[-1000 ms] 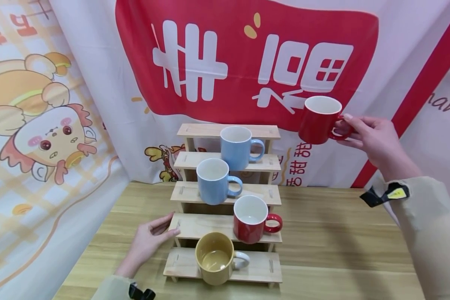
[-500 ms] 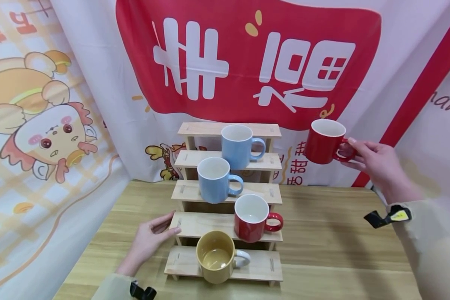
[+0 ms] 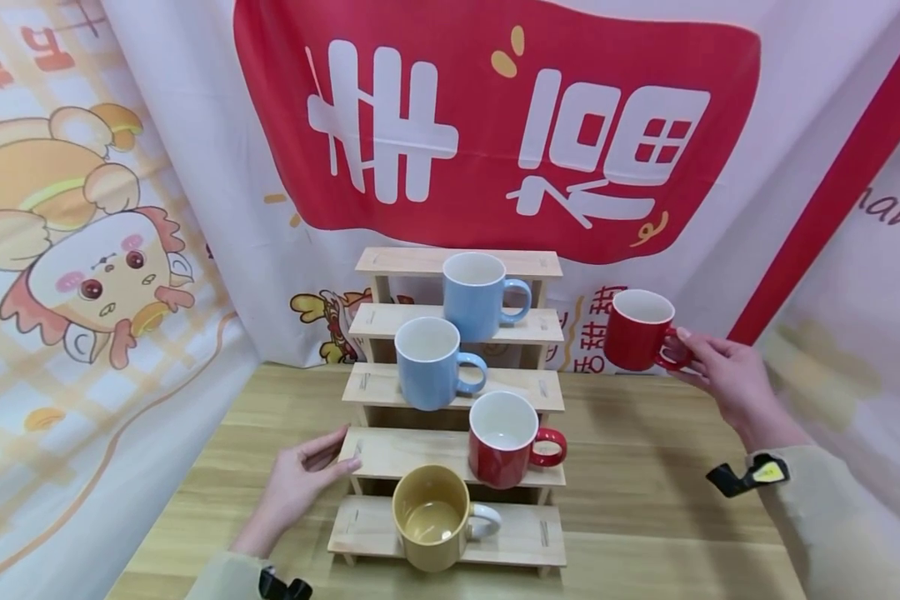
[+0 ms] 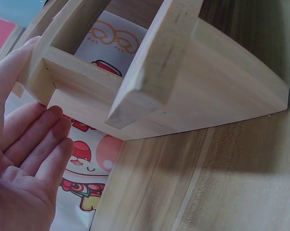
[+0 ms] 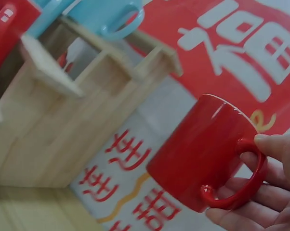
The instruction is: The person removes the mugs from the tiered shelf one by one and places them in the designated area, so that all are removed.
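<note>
Out to the right of the stepped wooden rack, a red mug with a white inside is in the air, upright. My right hand pinches it by its handle; the right wrist view shows thumb and fingers around that red mug. My left hand holds the left end of the second shelf from the bottom, thumb on top and fingers at its edge. Two light-blue mugs stand on upper shelves, another red mug on the second-lowest shelf, and a yellow mug with a white handle on the lowest.
The rack stands on a wood-grain table. A printed cloth with red and white lettering hangs close behind it, and a cartoon-printed cloth hangs at the left. The top shelf bears no mug of its own.
My right hand has lowered the red mug from in front of the cloth's red panel to near the table's back edge. The left hand stays at the rack.
</note>
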A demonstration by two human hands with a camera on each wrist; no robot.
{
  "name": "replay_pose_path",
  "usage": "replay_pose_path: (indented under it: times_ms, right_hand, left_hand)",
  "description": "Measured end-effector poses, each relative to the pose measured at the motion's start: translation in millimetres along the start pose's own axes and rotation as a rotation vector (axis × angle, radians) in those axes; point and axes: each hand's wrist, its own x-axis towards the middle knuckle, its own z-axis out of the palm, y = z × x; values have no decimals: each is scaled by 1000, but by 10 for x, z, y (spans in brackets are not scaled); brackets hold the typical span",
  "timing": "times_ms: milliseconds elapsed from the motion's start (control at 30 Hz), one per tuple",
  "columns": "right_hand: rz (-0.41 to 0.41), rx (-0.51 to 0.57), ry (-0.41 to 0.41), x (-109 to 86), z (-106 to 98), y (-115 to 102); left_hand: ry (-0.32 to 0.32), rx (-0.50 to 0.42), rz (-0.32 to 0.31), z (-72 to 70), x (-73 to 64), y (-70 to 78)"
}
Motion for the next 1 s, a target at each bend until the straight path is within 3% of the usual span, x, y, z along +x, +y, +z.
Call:
replay_pose_path:
  times_ms: [233, 500, 767, 1000]
  right_hand:
    - [-34, 128, 57, 24, 95, 455]
    - [-24, 193, 155, 75, 237, 886]
    - [39, 211, 268, 108, 377, 1250]
    - [79, 126, 347, 133, 473, 1433]
  left_hand:
    - [2, 5, -6, -5, 11, 3]
    - [2, -1, -10, -1, 19, -4]
    - [8, -5, -22, -7, -1, 5]
    - [6, -1, -32, -4, -8, 16]
